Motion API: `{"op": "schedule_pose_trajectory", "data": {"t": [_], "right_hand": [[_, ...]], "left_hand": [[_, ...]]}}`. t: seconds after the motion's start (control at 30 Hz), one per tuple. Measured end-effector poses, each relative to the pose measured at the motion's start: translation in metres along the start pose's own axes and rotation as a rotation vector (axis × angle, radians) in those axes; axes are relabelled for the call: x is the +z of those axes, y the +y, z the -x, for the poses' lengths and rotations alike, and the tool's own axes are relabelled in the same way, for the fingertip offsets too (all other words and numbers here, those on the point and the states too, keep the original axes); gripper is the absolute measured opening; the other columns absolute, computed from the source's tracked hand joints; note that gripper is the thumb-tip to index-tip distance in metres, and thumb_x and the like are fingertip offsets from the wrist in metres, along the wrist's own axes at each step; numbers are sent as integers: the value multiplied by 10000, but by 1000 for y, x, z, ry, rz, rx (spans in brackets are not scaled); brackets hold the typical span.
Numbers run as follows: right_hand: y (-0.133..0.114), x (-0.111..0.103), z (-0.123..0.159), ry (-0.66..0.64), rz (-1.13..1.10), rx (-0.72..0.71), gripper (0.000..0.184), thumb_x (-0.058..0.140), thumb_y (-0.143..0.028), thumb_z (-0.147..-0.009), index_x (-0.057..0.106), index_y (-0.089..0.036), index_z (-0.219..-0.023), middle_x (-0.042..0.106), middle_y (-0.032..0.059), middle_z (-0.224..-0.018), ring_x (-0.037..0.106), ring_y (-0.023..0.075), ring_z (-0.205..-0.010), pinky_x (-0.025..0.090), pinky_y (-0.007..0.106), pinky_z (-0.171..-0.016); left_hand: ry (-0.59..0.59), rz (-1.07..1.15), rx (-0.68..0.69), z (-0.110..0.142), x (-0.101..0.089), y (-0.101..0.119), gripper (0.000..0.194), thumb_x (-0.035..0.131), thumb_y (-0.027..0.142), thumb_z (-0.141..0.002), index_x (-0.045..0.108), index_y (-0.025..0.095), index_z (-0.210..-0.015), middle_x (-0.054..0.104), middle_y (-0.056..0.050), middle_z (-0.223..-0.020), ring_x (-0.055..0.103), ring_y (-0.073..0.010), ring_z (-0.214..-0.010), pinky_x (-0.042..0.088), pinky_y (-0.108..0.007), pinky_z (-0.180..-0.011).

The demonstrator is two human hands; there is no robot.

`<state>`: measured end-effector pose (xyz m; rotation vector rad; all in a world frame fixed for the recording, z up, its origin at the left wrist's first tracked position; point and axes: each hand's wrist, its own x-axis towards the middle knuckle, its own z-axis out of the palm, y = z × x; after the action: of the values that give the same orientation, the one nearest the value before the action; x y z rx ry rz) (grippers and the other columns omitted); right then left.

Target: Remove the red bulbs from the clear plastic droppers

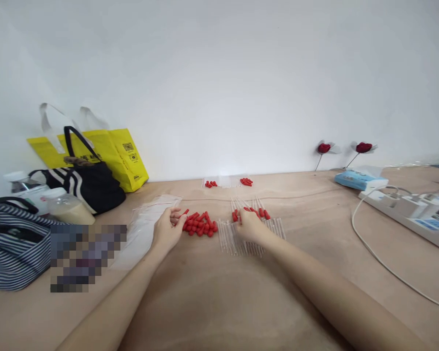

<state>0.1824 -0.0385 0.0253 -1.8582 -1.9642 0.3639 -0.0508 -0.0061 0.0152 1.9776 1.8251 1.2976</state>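
Note:
A heap of red rubber-looking bulbs (pixel 201 226) with narrow necks lies at the middle of the table. At its left edge, my left hand (pixel 169 227) has thumb and fingers closed on one red bulb (pixel 185 213). To the right of the heap, many thin clear tubes (pixel 227 239) lie side by side. My right hand (pixel 254 226) is over them, its fingers curled together; what they grip is hidden. Just beyond, several clear tubes fitted with red bulbs (pixel 264 213) lie in a row, some partly behind my right hand.
Clear plastic bags (pixel 139 229) lie left of my left hand. Further back rests a bag with red pieces (pixel 247 182). A yellow bag (pixel 129 161), black bag (pixel 102 185), bottle (pixel 69 207) and striped bag (pixel 18 258) stand left. Right are a tissue pack (pixel 358 180), power strip (pixel 420 219) and cable (pixel 369 253).

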Motion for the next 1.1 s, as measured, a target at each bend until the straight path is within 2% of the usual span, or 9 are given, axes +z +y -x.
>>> {"op": "schedule_pose_trajectory", "data": {"t": [0.1,0.2,0.37,0.53,0.63,0.77,0.87,1.0,1.1], "right_hand": [[-1,6,-3,-21,15,-3,201,477,-70,-679,587,-114,-841,629,115,-806,570,183,-748,344,244,-622],[0,8,-3,-27,28,-8,212,476,-83,-690,585,-112,-870,627,123,-834,568,187,-780,352,247,-639],[2,9,-4,-13,42,-24,202,482,-96,-695,585,-120,-867,624,119,-827,565,193,-794,355,265,-672],[4,11,-3,21,39,-28,168,489,-114,-697,583,-140,-834,623,113,-806,566,202,-763,358,293,-662],[3,12,-1,31,25,-30,161,497,-120,-691,583,-144,-826,625,101,-787,567,191,-746,363,282,-646],[3,11,-2,41,1,-12,158,509,-130,-680,589,-146,-815,630,93,-772,573,179,-714,370,266,-617],[14,1,-13,62,-24,29,136,509,-172,-696,597,-150,-798,634,89,-762,578,176,-700,378,259,-601],[45,-21,-38,124,-57,142,199,507,-167,-701,597,-125,-873,636,119,-836,586,179,-748,391,242,-593],[67,-34,-51,135,-76,231,143,567,-151,-641,626,-128,-769,640,101,-710,594,185,-712,398,234,-568]], "left_hand": [[-47,-63,-22,-3,2,-4,259,531,383,-662,548,172,-811,615,-16,-714,575,-145,-632,467,-260,-610],[-71,-87,-27,-4,4,-3,256,523,404,-669,555,178,-786,630,-15,-705,584,-150,-631,461,-258,-608],[10,-160,91,0,6,7,258,509,409,-692,585,191,-806,646,-23,-760,578,-172,-716,446,-274,-665],[-19,-202,141,2,7,12,273,500,446,-709,605,199,-754,643,-23,-719,563,-187,-704,434,-291,-660],[48,-168,124,1,5,11,272,473,435,-734,610,200,-752,639,-23,-726,552,-178,-685,433,-282,-651],[153,-188,174,2,0,11,263,439,391,-756,602,185,-759,641,-36,-751,528,-191,-700,417,-309,-693],[195,-221,201,4,-1,13,249,449,380,-752,599,181,-758,636,-44,-774,518,-202,-718,400,-333,-719],[221,-230,224,8,-1,16,221,469,365,-750,603,190,-760,626,-42,-790,514,-210,-756,384,-343,-737],[193,-256,239,10,0,17,204,471,347,-756,612,200,-757,617,-43,-792,511,-225,-795,369,-353,-741]]}}
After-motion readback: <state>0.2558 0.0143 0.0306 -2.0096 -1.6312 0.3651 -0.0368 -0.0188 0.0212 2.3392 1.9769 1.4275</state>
